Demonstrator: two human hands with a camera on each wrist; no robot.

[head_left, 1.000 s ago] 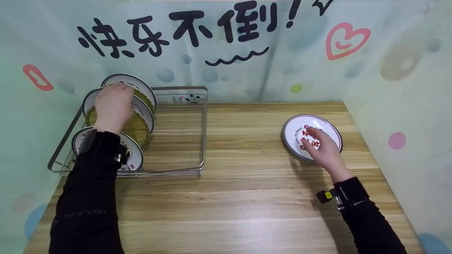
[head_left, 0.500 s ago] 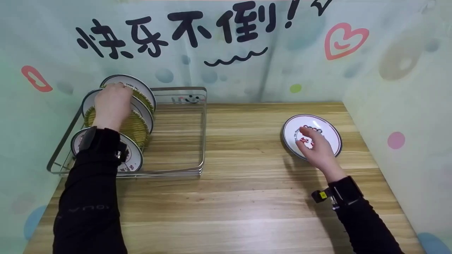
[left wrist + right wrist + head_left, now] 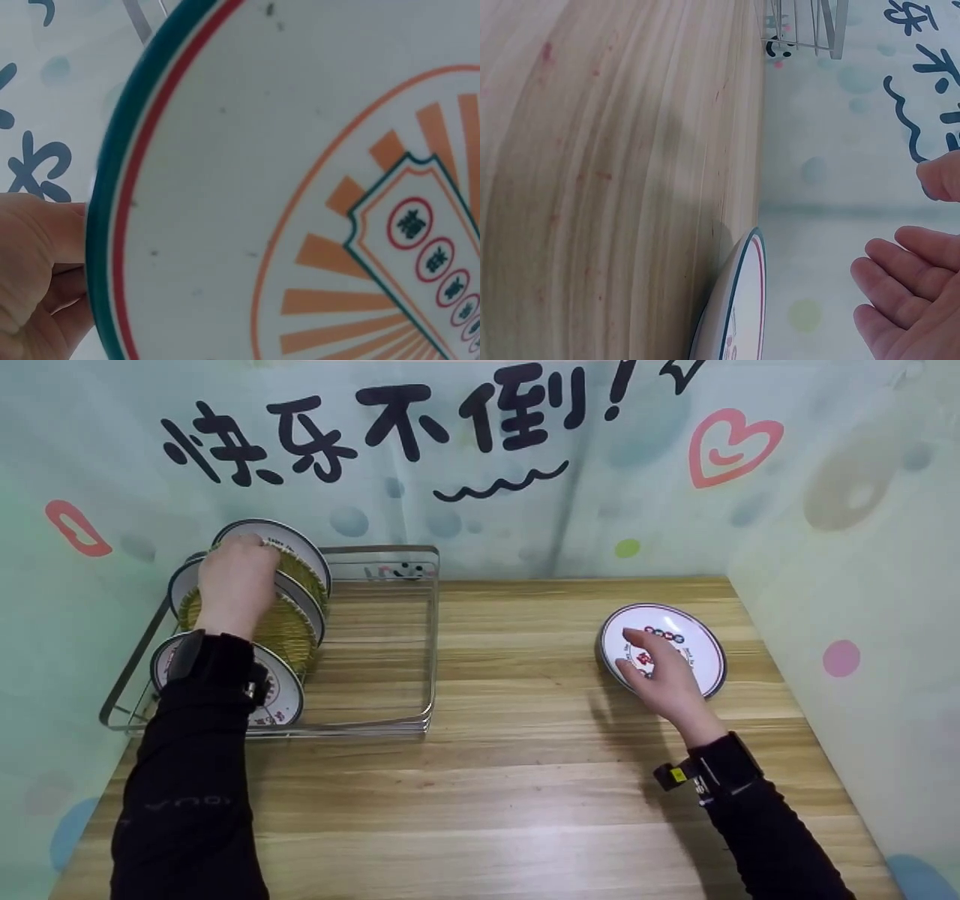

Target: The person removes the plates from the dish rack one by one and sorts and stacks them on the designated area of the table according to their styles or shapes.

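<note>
My left hand [image 3: 238, 585] reaches into the wire rack at the left, fingers curled over the top rim of the middle white plate [image 3: 306, 604]; its fingertips are hidden in the head view. A woven tray [image 3: 289, 634] leans in front of that plate, and a front plate [image 3: 281, 701] leans nearest me. In the left wrist view, a plate with orange rays [image 3: 202, 187] covers most of the view, partly hiding the left hand [image 3: 37, 262]. My right hand [image 3: 667, 675] hovers open over a round white plate [image 3: 697, 634] on the table, thumb and fingers apart, holding nothing.
The metal rack [image 3: 431, 645] stands at the back left of the wooden table [image 3: 510, 810]. Behind the middle plate stand another woven tray [image 3: 309, 572] and a back plate [image 3: 300, 544]. Printed cloth walls [image 3: 495, 532] close off the back and sides.
The middle plate in the rack has shifted slightly left and down, with my left hand shifting a little the same way. My right hand has drifted left over the plate on the table.
</note>
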